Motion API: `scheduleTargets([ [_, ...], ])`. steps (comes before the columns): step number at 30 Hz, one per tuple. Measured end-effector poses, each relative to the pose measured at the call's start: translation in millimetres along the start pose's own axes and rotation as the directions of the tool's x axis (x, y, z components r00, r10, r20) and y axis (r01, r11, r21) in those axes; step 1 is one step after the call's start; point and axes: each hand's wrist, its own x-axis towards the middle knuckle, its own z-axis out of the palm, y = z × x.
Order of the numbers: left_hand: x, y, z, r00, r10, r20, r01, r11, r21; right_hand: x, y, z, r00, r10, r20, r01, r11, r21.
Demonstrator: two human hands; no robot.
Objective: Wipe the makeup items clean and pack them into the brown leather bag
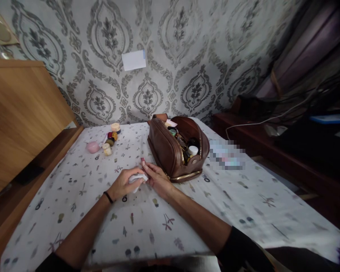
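Near the middle of the cloth-covered table, my left hand (125, 184) grips a crumpled white cloth or tissue (138, 176). Close against it, my right hand (158, 180) pinches a small pink tube (143, 161), which points away from me. The fingers of both hands meet around the white cloth and the tube's lower end. Just beyond my right hand stands an open brown leather bag (166, 151), its gold zipper undone. Jars and small bottles fill it, among them a white-lidded jar (193, 150).
At the back left are a pink container (93, 147), a cream jar (107, 149), a jar with a pale lid (116, 127) and small dark and red items. A blurred flat packet (227, 154) lies right of the bag. A wooden panel (25, 113) borders the left side.
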Motion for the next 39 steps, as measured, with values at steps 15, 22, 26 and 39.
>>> scheduleTargets([
  [15,0.9,-1.3,-5.6,0.986,-0.064,-0.152,0.064,0.998,-0.002,-2.6,-1.5,-1.7,1.000,0.010,-0.003,-0.010,0.996,-0.086],
  [22,-1.0,-0.2,-7.2,1.000,-0.011,0.001,0.011,1.000,-0.027,-1.0,-2.7,-1.7,1.000,-0.004,-0.018,0.003,1.000,-0.026],
  [26,0.9,-5.1,-5.5,0.985,-0.074,-0.158,0.060,0.994,-0.095,-1.4,-1.6,-1.5,0.999,0.028,0.023,-0.027,0.999,-0.045],
  [39,0.1,3.1,-5.8,0.999,0.009,0.032,-0.008,0.999,-0.033,1.3,0.9,-6.2,1.000,-0.009,0.006,0.009,1.000,0.017],
])
